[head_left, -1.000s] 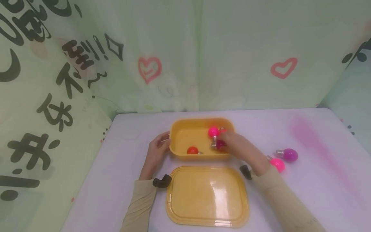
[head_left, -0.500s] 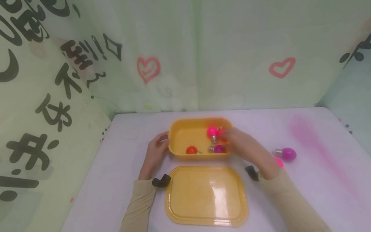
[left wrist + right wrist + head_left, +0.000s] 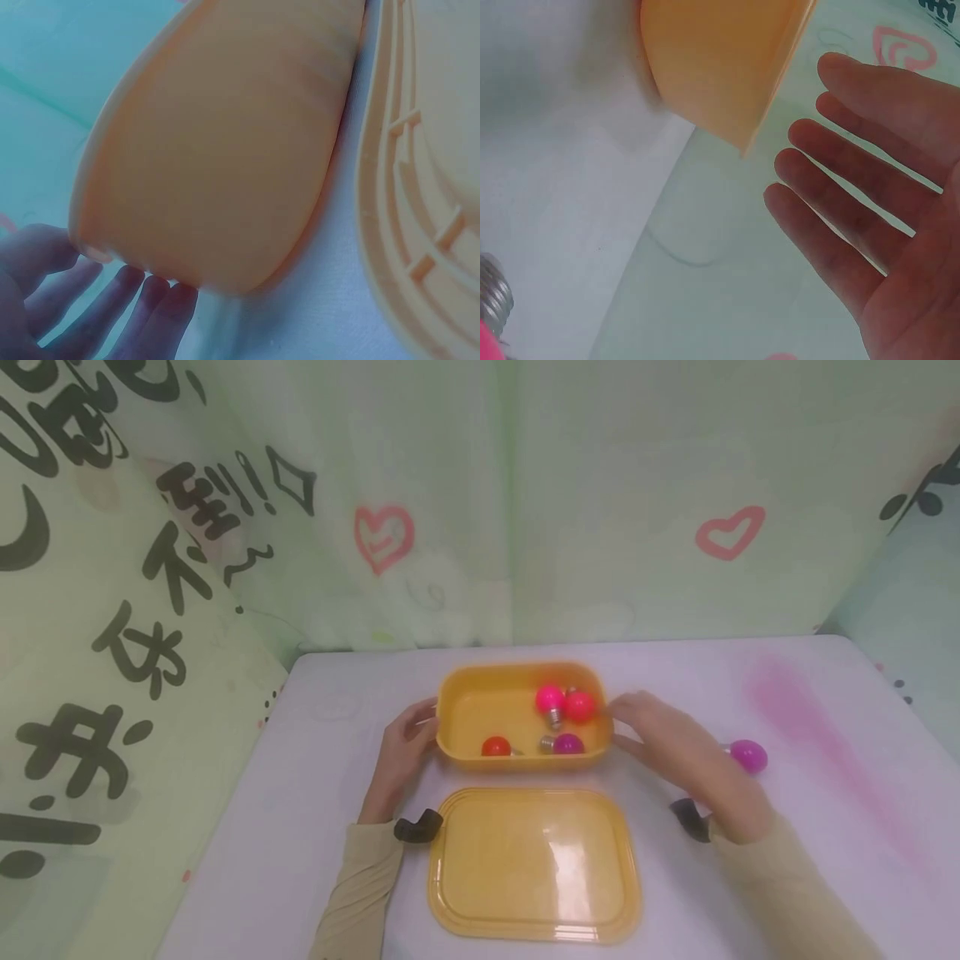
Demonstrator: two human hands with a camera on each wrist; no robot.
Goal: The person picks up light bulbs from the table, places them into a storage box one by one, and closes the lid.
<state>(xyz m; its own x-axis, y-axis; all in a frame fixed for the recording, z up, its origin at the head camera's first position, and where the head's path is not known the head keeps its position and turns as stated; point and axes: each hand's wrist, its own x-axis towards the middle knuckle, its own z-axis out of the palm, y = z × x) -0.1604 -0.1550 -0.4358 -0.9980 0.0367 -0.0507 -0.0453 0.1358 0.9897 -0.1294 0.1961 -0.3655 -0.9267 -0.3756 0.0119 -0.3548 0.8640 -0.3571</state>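
Observation:
The yellow plastic box (image 3: 487, 764) stands open-topped on the table, with several small coloured light bulbs inside. Among them are a pink bulb (image 3: 550, 699), a red-pink bulb (image 3: 580, 707), an orange-red bulb (image 3: 496, 747) and a purple bulb (image 3: 568, 744). At the box's left end, my left hand (image 3: 405, 756) rests its fingertips on the outer wall; the left wrist view shows the fingers (image 3: 124, 292) fairly straight and its thumb near the rim. My right hand (image 3: 885, 180) is just off the right end, fingers extended, holding nothing.
A yellow lid (image 3: 534, 864) lies flat on the white table in front of the box. Another purple bulb (image 3: 748, 756) sits to the right, partly behind the right hand. A pink bulb (image 3: 489, 346) shows at the right wrist view's edge. A printed curtain (image 3: 600, 527) hangs behind.
My right hand has come out of the box and moved right, leaving the purple and red-pink bulbs inside in plain sight. The left hand stays at the box's left end.

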